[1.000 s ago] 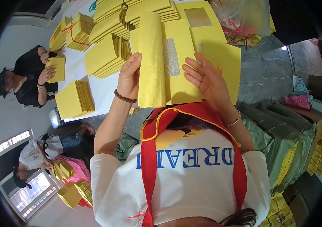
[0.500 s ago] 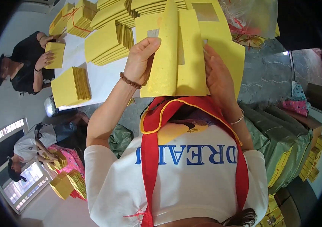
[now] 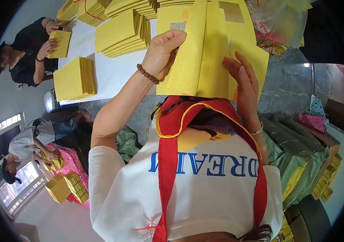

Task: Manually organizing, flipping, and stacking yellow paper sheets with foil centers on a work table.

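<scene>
My left hand [image 3: 167, 50], with a brown bead bracelet at its wrist, pinches a rolled-over flap of yellow paper [image 3: 214, 60] between thumb and fingers. The paper lies at the table's near edge, just above my red apron. To its right, my right hand [image 3: 244, 78] is open, fingers apart, close to the paper's edge. More yellow sheets [image 3: 256, 60] lie beneath and beyond. One bears a silvery rectangle [image 3: 177, 26], partly covered by my left hand and the flap.
Stacks of folded yellow paper [image 3: 117, 32] and a shorter stack [image 3: 70, 80] stand on the white table [image 3: 111, 78]. A clear plastic bag [image 3: 283, 20] sits far right. One co-worker handles a yellow packet [image 3: 61, 43]; another sits lower left. Green-wrapped bundles [image 3: 287, 147] stand right.
My right hand has come away from the paper's right edge and its fingers have spread. My left hand still holds the flap, now farther right in view. The whole view has shifted slightly.
</scene>
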`<state>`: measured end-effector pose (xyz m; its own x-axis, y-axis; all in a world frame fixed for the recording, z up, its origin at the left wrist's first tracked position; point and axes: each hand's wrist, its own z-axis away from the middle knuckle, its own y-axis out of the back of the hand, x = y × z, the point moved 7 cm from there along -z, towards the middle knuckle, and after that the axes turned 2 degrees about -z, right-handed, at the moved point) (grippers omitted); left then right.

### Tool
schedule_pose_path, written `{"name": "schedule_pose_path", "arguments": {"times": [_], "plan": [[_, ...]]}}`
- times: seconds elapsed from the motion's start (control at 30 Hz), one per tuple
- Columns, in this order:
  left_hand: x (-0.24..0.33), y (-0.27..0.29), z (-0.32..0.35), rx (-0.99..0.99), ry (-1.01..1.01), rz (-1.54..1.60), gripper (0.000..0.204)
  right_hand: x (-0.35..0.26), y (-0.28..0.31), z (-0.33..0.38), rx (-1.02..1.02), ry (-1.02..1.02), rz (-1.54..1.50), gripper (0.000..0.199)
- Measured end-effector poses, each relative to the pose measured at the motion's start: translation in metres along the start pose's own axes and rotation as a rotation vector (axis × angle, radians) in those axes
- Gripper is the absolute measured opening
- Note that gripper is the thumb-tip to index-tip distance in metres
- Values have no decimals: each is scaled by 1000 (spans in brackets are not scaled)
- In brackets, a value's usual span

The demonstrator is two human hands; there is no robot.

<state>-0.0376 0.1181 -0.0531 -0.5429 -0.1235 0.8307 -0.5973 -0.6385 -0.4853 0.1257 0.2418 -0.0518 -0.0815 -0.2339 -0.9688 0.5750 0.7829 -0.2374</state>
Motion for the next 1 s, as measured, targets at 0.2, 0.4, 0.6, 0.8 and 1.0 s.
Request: {"name": "schedule_pose_path", "arguments": {"times": [0.2, 0.4, 0.6, 0.8, 1.0], "plan": [[0, 1, -1, -57, -13, -45, 18, 0, 1, -3, 25, -28, -66, 36], [1, -1, 0, 3, -1, -3, 15, 0, -4, -4, 21, -28, -80, 36], [0, -3, 1, -13, 2, 18, 15, 2, -2, -5, -18, 25, 70, 38], [0, -2, 1, -13, -12, -18, 16, 6, -1, -7, -17, 10, -35, 39], [-1, -1, 2, -5, -17, -10, 16, 5, -2, -5, -38, 6, -21, 39]]}}
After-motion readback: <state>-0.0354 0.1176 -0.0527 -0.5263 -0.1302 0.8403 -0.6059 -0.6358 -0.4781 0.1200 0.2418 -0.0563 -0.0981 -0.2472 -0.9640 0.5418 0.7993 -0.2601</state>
